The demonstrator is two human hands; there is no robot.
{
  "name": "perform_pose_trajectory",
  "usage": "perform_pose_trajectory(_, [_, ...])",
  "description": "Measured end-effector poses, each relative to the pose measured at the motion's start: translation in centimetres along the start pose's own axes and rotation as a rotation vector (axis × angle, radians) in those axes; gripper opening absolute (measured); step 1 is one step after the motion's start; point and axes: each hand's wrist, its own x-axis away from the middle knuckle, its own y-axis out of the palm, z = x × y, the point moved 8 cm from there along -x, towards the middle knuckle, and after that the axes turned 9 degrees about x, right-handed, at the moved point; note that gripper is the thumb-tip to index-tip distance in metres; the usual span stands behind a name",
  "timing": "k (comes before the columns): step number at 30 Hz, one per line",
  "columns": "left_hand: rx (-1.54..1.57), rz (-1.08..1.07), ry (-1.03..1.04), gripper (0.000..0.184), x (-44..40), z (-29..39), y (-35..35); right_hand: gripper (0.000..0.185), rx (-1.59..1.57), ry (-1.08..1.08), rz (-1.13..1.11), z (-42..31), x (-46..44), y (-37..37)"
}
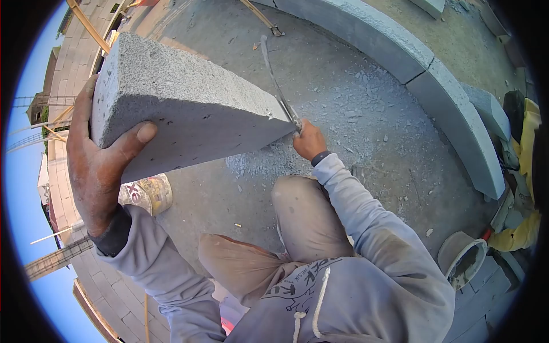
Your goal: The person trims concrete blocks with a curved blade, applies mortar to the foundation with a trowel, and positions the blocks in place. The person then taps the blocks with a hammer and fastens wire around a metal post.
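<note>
A large grey aerated concrete block [194,106] stands tilted in front of me, its near end high at the left and its far end low by the floor. My left hand [102,166] is closed round the high end, thumb on the side face and fingers behind the edge. My right hand [310,141] grips a long, thin, slightly curved metal tool [273,74], seen nearly edge-on, against the block's far end. Whether it is a blade or a bar I cannot tell. Grey chips [366,106] and dust lie around that end.
A curved row of pale blocks [394,48] runs along the far right. A bucket [157,193] with printed letters stands below the block at left. Another dirty bucket [462,260] and yellow bags [517,231] are at right. A wooden pole [260,16] touches the floor ahead.
</note>
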Motion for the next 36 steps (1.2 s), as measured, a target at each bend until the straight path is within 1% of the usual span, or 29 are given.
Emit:
perform_pose_trajectory(3, [-0.053,0.031,0.029,0.103,-0.2,0.2,-0.7,0.036,-0.032,0.124,-0.231,3.7,-1.9,2.7])
perform_pose_trajectory(4, [-0.069,0.022,0.023,0.103,0.1,0.1,-0.5,0.037,-0.076,0.179,-0.272,3.3,-1.7,1.8])
perform_pose_trajectory(7, [0.039,0.017,0.003,0.103,0.1,0.0,-0.1,0.038,-0.027,0.001,0.021,-1.2,-0.9,-3.2])
perform_pose_trajectory(8, [0.063,0.020,-0.002,0.105,0.1,0.4,0.0,0.037,-0.085,0.011,0.027,-1.8,-0.2,-3.7])
perform_pose_trajectory(10, [0.006,0.009,-0.006,0.105,0.0,0.0,-0.2,0.037,-0.199,0.019,0.062,-2.9,0.1,-4.7])
perform_pose_trajectory(13, [-0.041,0.015,0.014,0.105,0.2,-0.3,-0.4,0.028,0.119,0.124,-0.101,3.4,-1.0,2.4])
perform_pose_trajectory(14, [-0.054,0.022,0.028,0.105,0.0,-0.1,-0.5,0.028,0.106,0.089,-0.105,3.7,-1.5,2.8])
perform_pose_trajectory(16, [-0.034,0.022,0.017,0.105,0.2,0.0,-0.5,0.032,0.058,0.061,-0.061,2.5,-1.2,1.1])
perform_pose_trajectory(20, [-0.005,0.028,0.019,0.105,0.1,0.1,-0.4,0.032,-0.111,0.025,0.040,-2.3,-0.3,-4.7])
perform_pose_trajectory(23, [0.007,0.011,0.000,0.104,0.1,0.1,-0.2,0.031,-0.039,0.039,0.008,0.7,-0.3,-0.9])
perform_pose_trajectory(26, [-0.079,0.016,0.042,0.104,0.0,0.0,-0.5,0.032,0.143,0.020,-0.051,4.6,-1.7,3.3])
perform_pose_trajectory(29, [0.012,0.017,0.024,0.103,0.0,0.1,-0.2,0.033,0.021,0.019,0.009,1.8,-1.1,-0.5])
perform_pose_trajectory(32, [0.017,0.020,0.010,0.103,0.2,0.1,0.0,0.034,-0.081,0.064,0.011,-1.5,-0.5,-4.1])
perform_pose_trajectory(35, [-0.003,0.015,0.005,0.103,0.3,0.0,-0.2,0.035,-0.029,0.032,0.012,1.7,-0.6,0.5])
perform_pose_trajectory(36, [-0.005,0.016,0.011,0.104,0.1,0.1,-0.4,0.035,-0.016,0.095,-0.085,3.2,-0.9,1.6])
